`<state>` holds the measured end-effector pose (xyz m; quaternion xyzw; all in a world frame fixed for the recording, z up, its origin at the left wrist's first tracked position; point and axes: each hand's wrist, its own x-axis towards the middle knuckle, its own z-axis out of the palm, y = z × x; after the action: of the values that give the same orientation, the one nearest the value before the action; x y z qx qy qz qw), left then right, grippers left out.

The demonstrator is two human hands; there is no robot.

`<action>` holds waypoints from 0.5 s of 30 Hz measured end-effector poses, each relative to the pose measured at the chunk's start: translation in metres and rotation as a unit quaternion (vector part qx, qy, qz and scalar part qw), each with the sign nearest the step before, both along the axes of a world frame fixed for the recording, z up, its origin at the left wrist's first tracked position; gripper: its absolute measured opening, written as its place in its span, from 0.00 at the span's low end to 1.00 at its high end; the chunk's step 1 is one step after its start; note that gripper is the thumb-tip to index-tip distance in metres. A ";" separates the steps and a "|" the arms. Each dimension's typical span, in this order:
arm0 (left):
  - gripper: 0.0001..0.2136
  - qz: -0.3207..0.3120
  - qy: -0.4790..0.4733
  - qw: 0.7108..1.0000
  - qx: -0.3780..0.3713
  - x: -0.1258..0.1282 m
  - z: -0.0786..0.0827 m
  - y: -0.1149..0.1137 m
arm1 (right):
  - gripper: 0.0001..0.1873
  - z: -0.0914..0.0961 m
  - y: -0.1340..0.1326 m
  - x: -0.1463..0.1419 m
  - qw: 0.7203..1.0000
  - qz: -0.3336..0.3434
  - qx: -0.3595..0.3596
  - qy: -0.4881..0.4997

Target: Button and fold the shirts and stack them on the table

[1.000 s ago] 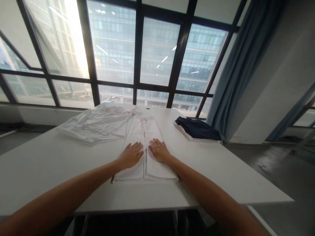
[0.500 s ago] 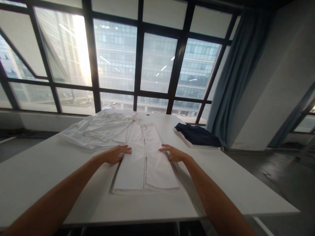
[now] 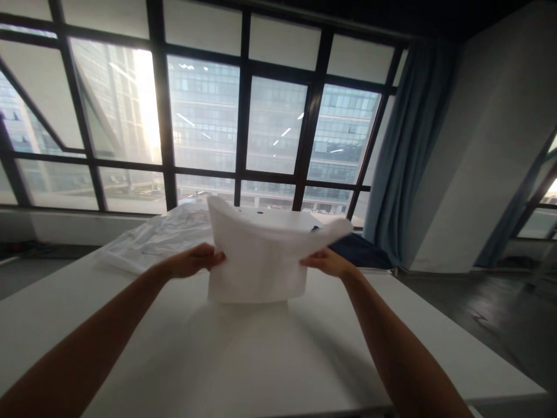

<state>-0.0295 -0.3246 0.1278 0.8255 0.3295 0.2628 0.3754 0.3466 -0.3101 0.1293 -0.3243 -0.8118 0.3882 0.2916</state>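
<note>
A white garment [image 3: 261, 264], folded into a panel, is held up off the table between my two hands. Its upper edge sags in the middle, and the right upper corner flares out in a blur. My left hand [image 3: 195, 260] grips the left side, thumb on the near face and fingers closed. At the opposite side my right hand [image 3: 328, 261] pinches the edge, its fingertips partly hidden behind the cloth. Whether it is a shirt or another kind of garment cannot be made out.
A large white table [image 3: 183, 348] lies under my hands. Crumpled white clothing [image 3: 161, 235] is spread at the back left. Dark blue folded clothing [image 3: 365, 249] lies at the back right. Beyond stand windows and a blue-grey curtain [image 3: 404, 157].
The white garment lay flat and lengthwise with both hands resting at its sides. Now it is lifted and doubled over, gripped by both hands. The view has tilted slightly up.
</note>
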 end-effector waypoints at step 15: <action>0.29 0.362 0.172 0.894 -0.201 0.010 -0.084 0.153 | 0.28 -0.088 0.146 -0.042 0.897 -0.328 -0.194 -0.225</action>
<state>-0.0190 -0.1720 0.0441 0.5879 0.7110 0.1625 0.3498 0.3045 -0.1644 0.0415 -0.7012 -0.6120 0.3366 0.1430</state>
